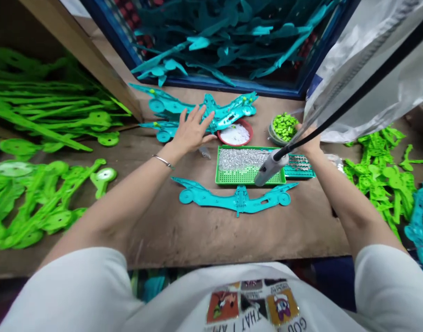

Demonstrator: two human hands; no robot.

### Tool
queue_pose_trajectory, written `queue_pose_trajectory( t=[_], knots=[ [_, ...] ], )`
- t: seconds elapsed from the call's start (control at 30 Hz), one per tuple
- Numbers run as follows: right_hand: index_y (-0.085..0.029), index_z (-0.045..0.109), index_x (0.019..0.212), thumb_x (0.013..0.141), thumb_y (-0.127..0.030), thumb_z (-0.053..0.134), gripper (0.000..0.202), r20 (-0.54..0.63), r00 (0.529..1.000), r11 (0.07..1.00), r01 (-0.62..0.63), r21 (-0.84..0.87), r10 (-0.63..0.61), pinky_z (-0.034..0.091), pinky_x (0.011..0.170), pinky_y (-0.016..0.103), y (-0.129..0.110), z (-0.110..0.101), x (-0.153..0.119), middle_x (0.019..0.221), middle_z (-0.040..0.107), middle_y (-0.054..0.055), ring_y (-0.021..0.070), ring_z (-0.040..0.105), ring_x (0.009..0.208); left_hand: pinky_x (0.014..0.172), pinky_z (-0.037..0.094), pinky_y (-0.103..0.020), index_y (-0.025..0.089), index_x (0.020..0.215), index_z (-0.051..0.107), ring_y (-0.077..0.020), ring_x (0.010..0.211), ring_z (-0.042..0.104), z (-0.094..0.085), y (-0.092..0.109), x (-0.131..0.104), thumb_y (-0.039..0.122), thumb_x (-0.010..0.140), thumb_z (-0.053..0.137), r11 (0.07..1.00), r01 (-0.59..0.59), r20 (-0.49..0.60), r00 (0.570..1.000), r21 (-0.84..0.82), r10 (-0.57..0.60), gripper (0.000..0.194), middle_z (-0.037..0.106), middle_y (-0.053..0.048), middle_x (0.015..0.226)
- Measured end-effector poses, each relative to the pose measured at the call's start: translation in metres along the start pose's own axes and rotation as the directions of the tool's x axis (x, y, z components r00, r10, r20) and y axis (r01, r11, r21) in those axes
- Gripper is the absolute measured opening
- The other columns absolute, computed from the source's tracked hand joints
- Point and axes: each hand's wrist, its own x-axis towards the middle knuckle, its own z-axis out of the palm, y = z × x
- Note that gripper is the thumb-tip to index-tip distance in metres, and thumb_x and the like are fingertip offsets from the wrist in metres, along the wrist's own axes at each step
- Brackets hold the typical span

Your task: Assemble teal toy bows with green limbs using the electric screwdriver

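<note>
My left hand [194,129], fingers spread, lies over the stacked turquoise winged plastic parts [232,108]; it grips none of them. My right hand [307,140] is at the right edge of a clear bowl of small green pieces [284,127]. Its fingers are partly hidden by the cable and plastic sheet, so their grip cannot be made out. A single turquoise winged part [214,201] lies flat in front of me. Behind it sits a green perforated tray [251,177] with many small silvery pieces. Between the stack and the tray stands a red bowl of white material [235,133].
A grey-tipped tool [270,168] on a black cable [363,83] hangs over the tray. A blue-edged bin [267,85] of turquoise parts stands at the back. Bright green parts lie in piles left [35,198] and right [387,175]. Translucent plastic sheeting [363,92] hangs at right.
</note>
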Motion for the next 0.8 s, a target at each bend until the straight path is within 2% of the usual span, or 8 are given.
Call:
queue_pose_trajectory(
  t=[0.07,0.13,0.23,0.33,0.43,0.53,0.63,0.8],
  knots=[
    [0.000,0.067,0.108,0.095,-0.008,0.043,0.028,0.005,1.000,0.998,-0.030,-0.054,0.030,0.046,0.096,0.045,0.004,0.002,0.000,0.115,0.072,0.022,0.0310,0.063,0.116,0.121,0.026,-0.059,0.009,0.154,0.037,-0.0372,0.151,0.034,-0.007,0.021,-0.026,0.043,0.107,0.045,0.998,0.047,-0.039,0.998,-0.037,-0.049,0.058,0.037,-0.022,0.164],
    [0.003,0.066,0.107,0.098,-0.011,0.037,0.033,0.005,0.999,0.997,-0.052,-0.054,0.052,0.044,0.098,0.044,0.010,0.000,0.000,0.115,0.072,0.021,0.0291,0.063,0.119,0.111,0.040,-0.051,0.010,0.139,0.050,-0.0324,0.134,0.051,-0.012,0.049,-0.059,0.041,0.108,0.043,0.988,0.091,-0.039,0.995,-0.123,-0.096,0.045,0.056,-0.019,0.142],
    [0.000,0.066,0.105,0.101,-0.018,0.037,0.034,-0.088,0.992,0.996,-0.087,0.020,0.088,0.043,0.099,0.040,0.017,-0.013,-0.006,0.121,0.071,0.021,0.0245,0.063,0.123,0.096,0.049,-0.045,0.015,0.125,0.057,-0.0305,0.111,0.061,-0.009,0.090,-0.113,0.055,0.101,0.055,0.965,-0.040,0.112,0.991,-0.260,0.071,0.046,0.065,-0.015,0.118],
    [-0.006,0.067,0.103,0.102,-0.023,0.037,0.034,-0.255,0.961,0.985,-0.071,0.158,0.110,0.045,0.095,0.034,0.010,-0.036,-0.031,0.124,0.070,0.017,0.0190,0.064,0.120,0.100,0.048,-0.051,0.016,0.133,0.055,-0.0373,0.121,0.057,0.001,0.121,-0.155,0.068,0.090,0.067,0.956,-0.113,0.116,0.982,-0.271,0.150,0.069,0.062,-0.018,0.130],
    [-0.013,0.072,0.103,0.094,-0.014,0.054,0.020,-0.336,0.934,0.964,-0.028,0.264,0.120,0.052,0.092,0.036,-0.016,-0.062,-0.081,0.105,0.075,0.009,0.0190,0.069,0.103,0.112,0.041,-0.057,0.015,0.144,0.050,-0.0410,0.135,0.049,0.012,0.142,-0.179,0.063,0.089,0.071,0.963,-0.094,0.031,0.994,-0.251,0.105,0.076,0.055,-0.022,0.146],
    [-0.020,0.075,0.094,0.088,-0.012,0.061,0.017,-0.259,0.961,0.899,0.031,0.438,0.093,0.058,0.089,0.038,-0.047,-0.076,-0.142,0.098,0.076,0.006,0.0200,0.072,0.095,0.118,0.033,-0.061,0.018,0.152,0.047,-0.0408,0.141,0.046,0.024,0.159,-0.190,0.057,0.092,0.070,0.964,-0.075,-0.001,0.997,-0.256,0.078,0.074,0.051,-0.022,0.152],
    [-0.023,0.077,0.088,0.087,-0.014,0.065,0.015,-0.133,0.989,0.775,0.038,0.630,0.060,0.060,0.088,0.037,-0.068,-0.076,-0.195,0.095,0.078,0.003,0.0194,0.075,0.094,0.121,0.027,-0.066,0.022,0.147,0.055,-0.0398,0.137,0.049,0.035,0.175,-0.197,0.054,0.095,0.067,0.969,-0.059,0.017,0.998,-0.239,0.065,0.062,0.054,-0.020,0.150],
    [-0.023,0.078,0.096,0.087,-0.012,0.064,0.020,0.051,0.993,0.690,-0.108,0.716,0.102,0.063,0.081,0.032,-0.076,-0.069,-0.243,0.098,0.080,0.002,0.0177,0.077,0.090,0.122,0.027,-0.065,0.023,0.133,0.067,-0.0350,0.124,0.058,0.036,0.193,-0.217,0.044,0.098,0.065,0.976,0.013,0.050,0.999,-0.216,-0.003,0.041,0.062,-0.017,0.135]
  ],
)
